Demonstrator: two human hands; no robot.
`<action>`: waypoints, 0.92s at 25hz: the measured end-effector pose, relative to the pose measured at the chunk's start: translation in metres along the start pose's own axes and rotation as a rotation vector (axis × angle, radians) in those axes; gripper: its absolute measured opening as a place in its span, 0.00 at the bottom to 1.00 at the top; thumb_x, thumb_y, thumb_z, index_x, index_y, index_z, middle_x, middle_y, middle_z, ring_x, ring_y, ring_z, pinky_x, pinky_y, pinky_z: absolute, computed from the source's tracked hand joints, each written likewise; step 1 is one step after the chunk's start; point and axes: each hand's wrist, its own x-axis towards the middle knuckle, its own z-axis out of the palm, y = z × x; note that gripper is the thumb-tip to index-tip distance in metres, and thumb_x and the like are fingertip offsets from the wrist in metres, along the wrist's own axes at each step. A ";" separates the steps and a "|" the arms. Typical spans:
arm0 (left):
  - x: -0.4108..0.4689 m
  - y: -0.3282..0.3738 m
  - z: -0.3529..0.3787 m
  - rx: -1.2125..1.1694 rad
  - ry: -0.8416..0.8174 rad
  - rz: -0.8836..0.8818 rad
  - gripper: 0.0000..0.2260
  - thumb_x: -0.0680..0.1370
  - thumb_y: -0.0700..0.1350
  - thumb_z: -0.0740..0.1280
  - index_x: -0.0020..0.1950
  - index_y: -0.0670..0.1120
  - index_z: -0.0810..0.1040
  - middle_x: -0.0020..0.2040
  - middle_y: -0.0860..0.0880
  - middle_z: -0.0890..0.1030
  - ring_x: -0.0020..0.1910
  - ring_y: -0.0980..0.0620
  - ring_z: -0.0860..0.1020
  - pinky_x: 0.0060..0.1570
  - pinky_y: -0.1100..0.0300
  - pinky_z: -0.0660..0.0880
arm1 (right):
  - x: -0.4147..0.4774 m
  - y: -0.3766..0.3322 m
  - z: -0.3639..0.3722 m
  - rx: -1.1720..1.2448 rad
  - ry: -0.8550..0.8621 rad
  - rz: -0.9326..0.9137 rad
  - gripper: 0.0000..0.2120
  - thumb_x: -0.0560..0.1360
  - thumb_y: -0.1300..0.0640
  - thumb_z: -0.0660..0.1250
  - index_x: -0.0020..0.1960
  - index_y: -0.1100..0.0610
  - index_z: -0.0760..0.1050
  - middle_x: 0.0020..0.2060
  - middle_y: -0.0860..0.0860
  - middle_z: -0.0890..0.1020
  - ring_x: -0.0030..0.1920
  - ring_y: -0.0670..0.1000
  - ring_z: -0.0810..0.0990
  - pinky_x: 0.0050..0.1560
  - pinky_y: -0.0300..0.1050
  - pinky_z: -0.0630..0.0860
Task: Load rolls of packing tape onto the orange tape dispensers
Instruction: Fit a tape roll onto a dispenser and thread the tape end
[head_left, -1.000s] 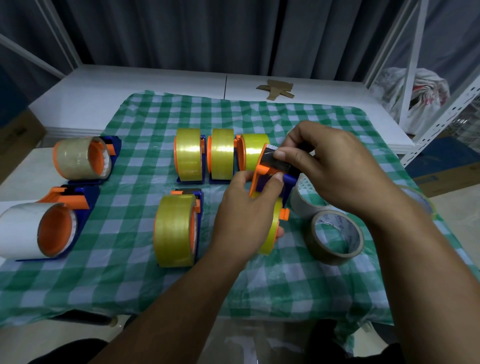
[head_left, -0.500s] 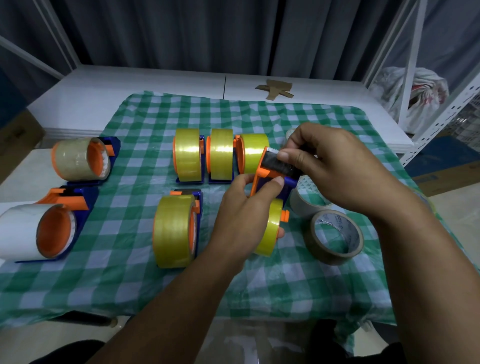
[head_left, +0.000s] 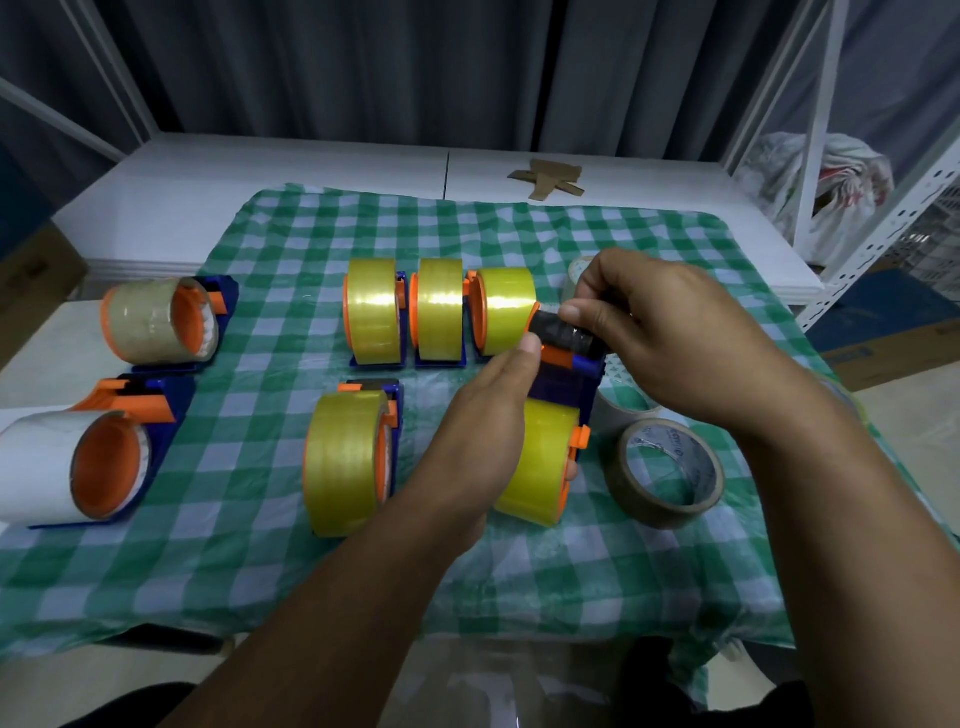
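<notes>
Far left, two dispensers lie on their sides by the cloth edge: white-roll dispenser (head_left: 57, 467) nearer us, clear-roll dispenser (head_left: 150, 322) behind it, orange hubs showing. We read both as loaded and parked out of the work zone.

Next, on the checked cloth (head_left: 260, 571) over the desk (head_left: 182, 208), a front yellow dispenser (head_left: 343, 462) stands on edge. Behind it, a row of three (head_left: 436, 317) stands side by side. We judge these done, lined up to keep them tidy.

Centre: left hand (head_left: 483, 431) has its grip closed round the held dispenser (head_left: 566, 389) and the yellow roll (head_left: 540, 467) seated on it, fingers under the roll, thumb up by the orange head. We think this steadies the body so the roll can't spin. It sits low over the cloth, just right of the front yellow dispenser.

Right hand (head_left: 675, 338): grip closed in a pinch, thumb and fingers on the black roller (head_left: 566, 332) at the dispenser's head, likely threading tape through. We cannot make out the tape end itself.

Right of the hands, a brown loose roll (head_left: 665, 467) lies flat. A grey loose roll (head_left: 623, 410) lies just beside it, partly hidden under the wrist. One more roll (head_left: 579, 270) peeks out behind the right hand. Stock kept on that side for easy reach, we guess.

The roll is on the hub, and threading looks like the step in hand.
</notes>
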 end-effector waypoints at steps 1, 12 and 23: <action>-0.007 0.004 0.001 0.058 0.007 -0.016 0.09 0.85 0.50 0.59 0.49 0.56 0.78 0.38 0.66 0.84 0.35 0.72 0.80 0.33 0.74 0.76 | 0.000 0.000 0.000 -0.009 -0.002 -0.007 0.08 0.81 0.51 0.65 0.45 0.52 0.73 0.32 0.43 0.75 0.36 0.38 0.73 0.32 0.33 0.61; -0.019 0.001 0.012 0.025 -0.050 -0.009 0.04 0.83 0.47 0.65 0.57 0.52 0.77 0.29 0.66 0.81 0.26 0.69 0.78 0.24 0.75 0.71 | -0.002 -0.001 -0.002 0.042 0.027 0.021 0.08 0.82 0.53 0.65 0.45 0.54 0.72 0.34 0.45 0.77 0.36 0.44 0.74 0.35 0.43 0.65; -0.022 0.016 0.014 -0.182 -0.128 -0.313 0.35 0.79 0.69 0.53 0.68 0.42 0.78 0.54 0.36 0.84 0.46 0.40 0.84 0.41 0.48 0.84 | -0.003 -0.006 -0.004 0.127 0.007 -0.022 0.08 0.82 0.55 0.65 0.44 0.55 0.71 0.33 0.44 0.75 0.36 0.39 0.73 0.34 0.31 0.65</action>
